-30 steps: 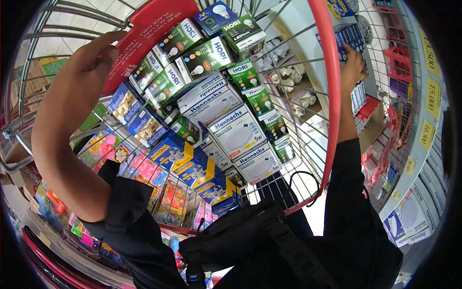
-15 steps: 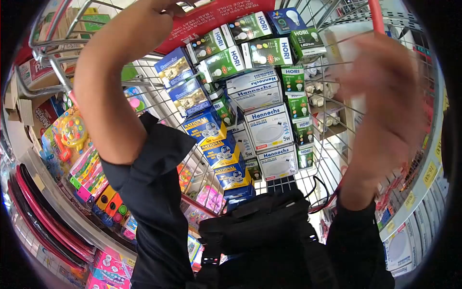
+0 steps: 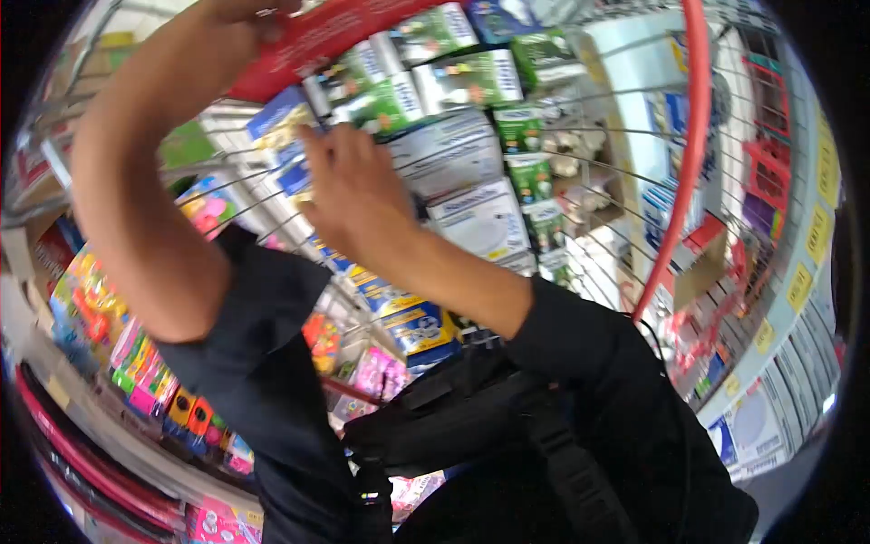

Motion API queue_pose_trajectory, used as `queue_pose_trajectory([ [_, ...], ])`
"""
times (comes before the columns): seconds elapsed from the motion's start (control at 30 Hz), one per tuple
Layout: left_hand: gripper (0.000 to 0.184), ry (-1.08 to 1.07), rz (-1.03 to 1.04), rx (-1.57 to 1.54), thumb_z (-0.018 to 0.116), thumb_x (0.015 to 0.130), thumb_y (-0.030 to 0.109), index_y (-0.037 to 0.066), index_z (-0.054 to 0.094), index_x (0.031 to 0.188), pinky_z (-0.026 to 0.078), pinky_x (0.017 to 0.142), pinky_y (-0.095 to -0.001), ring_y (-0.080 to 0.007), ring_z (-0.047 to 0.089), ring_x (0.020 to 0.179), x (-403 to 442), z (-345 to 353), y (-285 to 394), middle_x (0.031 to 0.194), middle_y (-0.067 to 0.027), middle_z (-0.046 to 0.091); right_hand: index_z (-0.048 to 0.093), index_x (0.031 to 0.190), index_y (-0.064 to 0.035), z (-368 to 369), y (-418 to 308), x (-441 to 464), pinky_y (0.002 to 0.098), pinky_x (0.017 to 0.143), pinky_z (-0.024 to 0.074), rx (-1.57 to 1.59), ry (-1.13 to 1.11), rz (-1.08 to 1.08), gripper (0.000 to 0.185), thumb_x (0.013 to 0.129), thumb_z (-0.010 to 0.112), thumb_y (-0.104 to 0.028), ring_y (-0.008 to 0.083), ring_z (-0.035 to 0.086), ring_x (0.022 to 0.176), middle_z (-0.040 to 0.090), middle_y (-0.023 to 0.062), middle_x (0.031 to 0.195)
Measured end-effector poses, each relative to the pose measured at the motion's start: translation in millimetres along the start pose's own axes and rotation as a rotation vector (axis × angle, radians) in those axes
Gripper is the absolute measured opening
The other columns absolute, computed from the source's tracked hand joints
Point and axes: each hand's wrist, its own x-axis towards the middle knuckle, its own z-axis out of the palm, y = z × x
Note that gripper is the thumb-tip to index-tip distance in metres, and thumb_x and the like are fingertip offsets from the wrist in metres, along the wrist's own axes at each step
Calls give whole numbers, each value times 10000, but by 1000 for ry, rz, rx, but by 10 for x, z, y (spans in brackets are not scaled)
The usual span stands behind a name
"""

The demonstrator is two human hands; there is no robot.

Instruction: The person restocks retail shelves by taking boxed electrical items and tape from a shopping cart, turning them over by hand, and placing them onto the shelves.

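Note:
A wire shopping cart with a red rim (image 3: 693,136) holds stacked boxes. My right hand (image 3: 353,186) is over the left part of the stack, fingers apart and nothing visible in them, near the blue boxes (image 3: 272,118). Green bulb boxes (image 3: 467,82) stand along the far side. White lamp boxes (image 3: 476,222) fill the middle, and blue-and-yellow tape boxes (image 3: 417,331) are nearer my body. At the top left, my left hand (image 3: 240,14) is beside the red panel (image 3: 317,41); its fingers are blurred and partly cut off.
Colourful toy packs (image 3: 154,358) line a shelf at the left. On the right, a shelf edge with yellow price tags (image 3: 799,286) runs past wire racks. An open carton (image 3: 707,263) and more white lamp boxes (image 3: 761,422) are there. My black bag (image 3: 444,412) hangs in front.
My right hand has moved from the right shelf side leftward over the boxes in the cart. My left hand stays near the red panel. The camera view has shifted.

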Motion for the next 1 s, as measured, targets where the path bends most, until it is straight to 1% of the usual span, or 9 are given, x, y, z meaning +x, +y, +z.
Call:
queue_pose_trajectory([
  [0.1,486,13,-64,14,464,919,46,49,562,1394,441,1047,-341,-218,604,1182,-16,6,63,1310,-118,644,488,1256,64,100,-7,14,481,875,514,201,-80,22,624,659,663,96,426,556,1071,475,263,1169],
  [0.13,493,32,-72,-6,451,903,57,51,577,1380,443,1028,-337,-218,606,1156,-15,31,102,1277,-125,653,480,1291,71,37,-11,-9,485,967,475,273,-93,-21,505,794,575,69,464,537,1114,469,259,1170],
  [0.33,560,85,-93,-20,405,837,69,62,597,1362,459,973,-327,-214,602,1093,-85,74,226,1180,-120,661,554,1172,18,-757,51,36,478,922,467,514,64,-40,371,824,681,6,425,568,1081,482,227,1154],
  [0.4,613,83,-35,-151,431,782,-1,70,593,1369,472,971,-326,-201,601,1108,-92,72,348,1199,-107,647,571,1125,-29,-1283,97,111,467,851,478,364,212,-124,323,833,710,-46,406,616,978,602,184,1030],
  [0.5,672,32,49,-387,468,742,-87,78,577,1384,493,968,-327,-187,606,1121,-95,130,785,1188,-93,658,559,1054,-27,-1949,181,185,504,816,467,237,216,-222,293,778,647,13,411,596,945,624,191,964],
  [0.63,464,53,219,-273,779,765,61,28,693,1219,481,982,-322,-189,666,1053,-18,191,1168,1153,-80,726,576,1061,-38,-2179,446,259,474,841,478,224,332,-321,297,779,603,52,387,616,981,641,170,996],
  [0.73,348,211,348,-119,790,770,105,5,735,1100,492,936,-338,-216,686,997,65,247,1244,1041,-123,729,607,1120,-23,-2310,510,197,323,869,501,250,295,-232,304,831,630,72,269,677,985,685,120,1019],
  [0.9,369,257,388,-17,730,756,30,19,744,1125,491,915,-318,-183,676,980,95,214,1316,1042,-100,726,605,1131,-24,-2306,525,211,331,870,506,178,376,-305,325,820,639,64,275,676,986,685,122,1029],
  [1.0,325,299,441,-30,758,749,70,15,753,1069,516,865,-337,-249,701,924,109,227,1314,986,-127,719,605,1132,-24,-2281,543,200,341,866,512,168,404,-336,326,819,649,55,280,673,993,680,118,1056],
])
